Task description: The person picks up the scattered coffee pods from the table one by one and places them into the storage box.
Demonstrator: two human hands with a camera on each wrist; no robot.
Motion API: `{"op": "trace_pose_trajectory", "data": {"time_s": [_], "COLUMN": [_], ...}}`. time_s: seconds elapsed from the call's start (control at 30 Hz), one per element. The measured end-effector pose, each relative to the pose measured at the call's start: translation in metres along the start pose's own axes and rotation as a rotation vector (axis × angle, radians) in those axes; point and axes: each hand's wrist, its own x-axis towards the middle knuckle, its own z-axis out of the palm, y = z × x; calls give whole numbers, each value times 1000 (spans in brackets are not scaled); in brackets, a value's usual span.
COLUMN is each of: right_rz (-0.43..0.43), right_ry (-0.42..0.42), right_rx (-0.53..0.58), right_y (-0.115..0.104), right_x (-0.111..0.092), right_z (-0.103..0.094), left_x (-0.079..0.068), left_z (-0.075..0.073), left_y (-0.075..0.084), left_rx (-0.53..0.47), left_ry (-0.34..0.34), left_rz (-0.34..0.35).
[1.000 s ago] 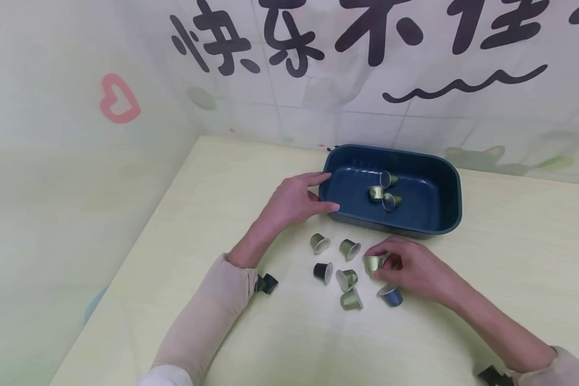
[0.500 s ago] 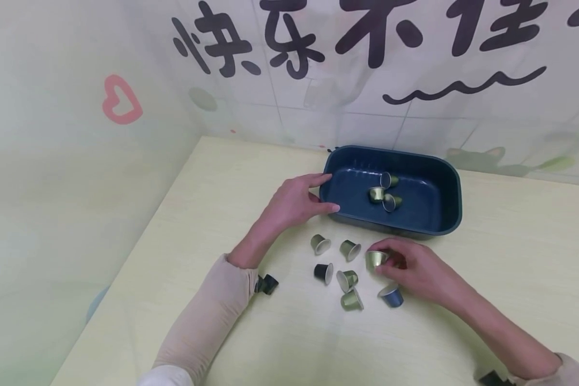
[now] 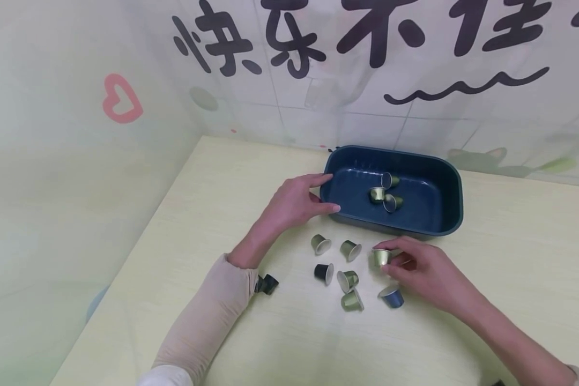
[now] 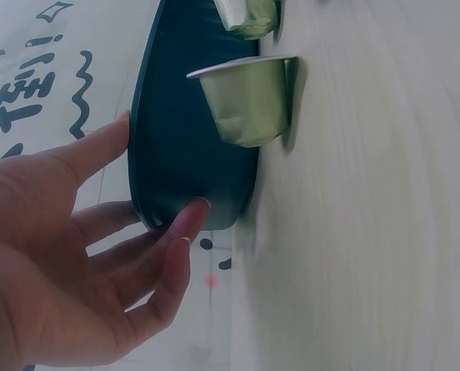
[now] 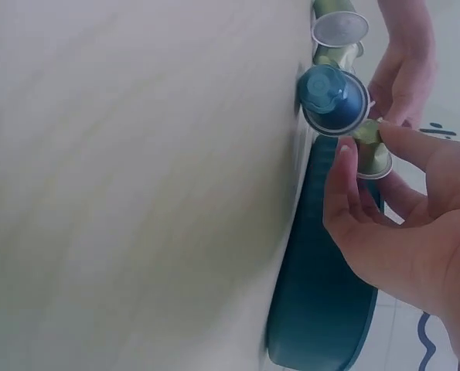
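My right hand [image 3: 427, 268] pinches a pale green coffee capsule [image 3: 380, 258] between thumb and fingers, just in front of the dark blue bin [image 3: 422, 206]. The capsule is rim up in the head view. My left hand [image 3: 294, 201] holds the bin's left end, thumb and fingers spread round the rim; the left wrist view shows its fingers curled at that end. Several green capsules [image 3: 352, 300], a black capsule [image 3: 323, 273] and a blue capsule [image 3: 392, 296] lie on the table between my hands. Inside the bin are three green capsules [image 3: 377, 194].
The pale table [image 3: 212, 214] runs back to a wall [image 3: 289, 118] with dark lettering, right behind the bin. A second wall [image 3: 53, 187] with a pink heart borders the left edge. A small black device [image 3: 267, 284] sits at the left sleeve's cuff.
My right hand has drawn slightly to the right with the green capsule, and the capsule now shows rim up. My left hand and the bin keep their place.
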Motion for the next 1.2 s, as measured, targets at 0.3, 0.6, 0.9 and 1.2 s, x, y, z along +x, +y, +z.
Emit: {"op": "trace_pose_trajectory", "data": {"time_s": [0.3, 0.6, 0.9, 1.2], "right_rz": [-27, -24, -72, -84], "right_ry": [17, 38, 89, 104], "right_rx": [100, 85, 104, 84], "right_y": [0, -2, -3, -5], "right_x": [-4, -5, -5, -6], "right_z": [-4, -7, -6, -9], "left_x": [0, 0, 0, 0], "left_z": [0, -1, -1, -1], "left_y": [0, 0, -1, -1], "left_rx": [11, 5, -5, -15], "left_ry": [-4, -1, 0, 1], "left_rz": [-5, -2, -6, 1]}}
